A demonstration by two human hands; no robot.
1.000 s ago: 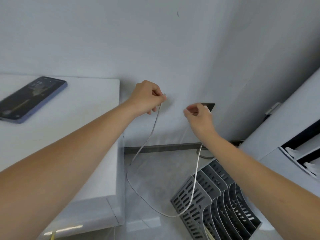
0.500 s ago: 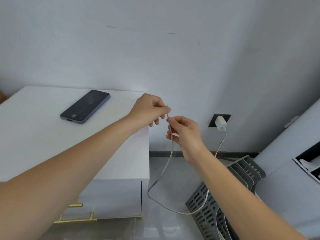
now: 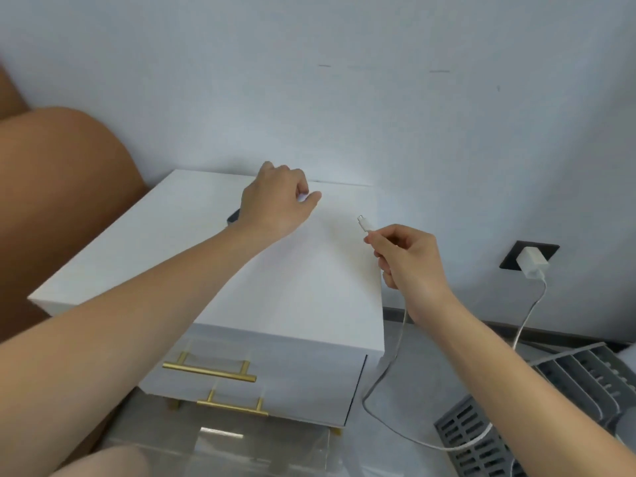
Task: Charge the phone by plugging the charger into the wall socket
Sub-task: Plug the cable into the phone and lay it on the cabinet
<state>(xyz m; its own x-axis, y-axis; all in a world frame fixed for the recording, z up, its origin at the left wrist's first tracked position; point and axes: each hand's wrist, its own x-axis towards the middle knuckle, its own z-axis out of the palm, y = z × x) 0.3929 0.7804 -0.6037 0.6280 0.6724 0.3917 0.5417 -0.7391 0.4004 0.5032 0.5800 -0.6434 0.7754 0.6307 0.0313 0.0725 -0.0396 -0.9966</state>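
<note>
The white charger [image 3: 531,262] sits plugged into the black wall socket [image 3: 515,251] at the right. Its white cable [image 3: 389,370] loops down over the floor and rises into my right hand [image 3: 409,259], which pinches it just behind the connector tip [image 3: 363,222], held above the nightstand's right edge. My left hand [image 3: 272,204] lies arched over the dark phone [image 3: 234,215] on the white nightstand [image 3: 292,287], fingers curled around it. Only one corner of the phone shows beside my wrist. The connector is about a hand's width right of my left hand.
The nightstand has two drawers with gold bar handles [image 3: 210,371]. A brown padded piece of furniture [image 3: 62,201] stands against the wall at the left. A grey slotted rack [image 3: 568,390] lies on the floor at the lower right, under the cable.
My left hand let go of the cable end and moved left onto the phone. My right hand took over the connector end. The view swung left; the charger stays in the socket.
</note>
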